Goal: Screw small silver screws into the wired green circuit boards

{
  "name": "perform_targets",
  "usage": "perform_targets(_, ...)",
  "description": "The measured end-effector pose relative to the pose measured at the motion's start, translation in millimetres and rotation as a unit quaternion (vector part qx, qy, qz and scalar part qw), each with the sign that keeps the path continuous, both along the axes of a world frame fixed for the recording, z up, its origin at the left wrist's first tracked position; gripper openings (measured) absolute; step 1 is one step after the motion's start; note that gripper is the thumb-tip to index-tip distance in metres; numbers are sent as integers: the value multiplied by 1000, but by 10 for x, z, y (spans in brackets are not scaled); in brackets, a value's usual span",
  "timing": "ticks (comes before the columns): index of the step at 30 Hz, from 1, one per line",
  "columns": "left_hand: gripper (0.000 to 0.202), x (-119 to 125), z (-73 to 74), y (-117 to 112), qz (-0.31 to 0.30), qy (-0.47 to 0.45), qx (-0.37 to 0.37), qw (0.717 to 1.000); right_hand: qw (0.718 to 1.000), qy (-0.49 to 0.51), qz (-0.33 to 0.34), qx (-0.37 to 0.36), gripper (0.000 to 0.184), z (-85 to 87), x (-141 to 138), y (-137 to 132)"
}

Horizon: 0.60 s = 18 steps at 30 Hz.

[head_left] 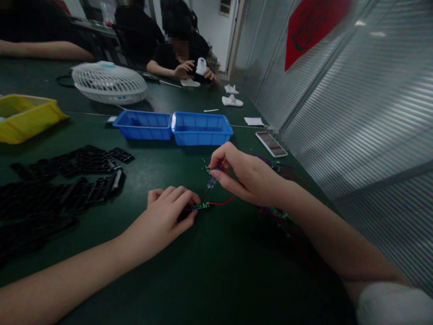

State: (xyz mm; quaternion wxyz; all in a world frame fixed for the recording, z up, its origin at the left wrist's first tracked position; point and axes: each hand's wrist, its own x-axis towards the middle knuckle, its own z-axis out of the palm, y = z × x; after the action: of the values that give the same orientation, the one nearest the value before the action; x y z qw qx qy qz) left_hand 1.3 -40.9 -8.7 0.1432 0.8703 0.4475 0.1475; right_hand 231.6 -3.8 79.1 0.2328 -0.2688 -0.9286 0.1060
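My left hand lies on the dark green table, its fingers closed on a small green circuit board with a red wire trailing to the right. Just above the board, my right hand pinches a small screwdriver with a purple handle, tip pointing down at the board. A few tiny screws lie scattered on the table beside my right fingers.
Two blue bins stand behind my hands, a yellow bin and a white fan grille further left. Black plastic grids cover the left. A phone and wired boards lie right. Another person works at the far end.
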Motion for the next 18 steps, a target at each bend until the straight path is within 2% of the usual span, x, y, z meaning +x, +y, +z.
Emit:
perform_targets(4,15,-9,-33,-1,-2,-2,9,1000,999,34,14,15,17,21,8,-3)
perform_targets(9,16,-20,-44,3,-7,1,14,1000,999,30,33,-26,18,128,41,-2)
perform_targets(14,17,-17,4,-14,-7,9,6,1000,1000,-2,-4,3,17,204,74,-7)
perform_targets(18,17,-16,10,-37,-5,14,13,1000,997,-55,-35,36,31,204,49,-55)
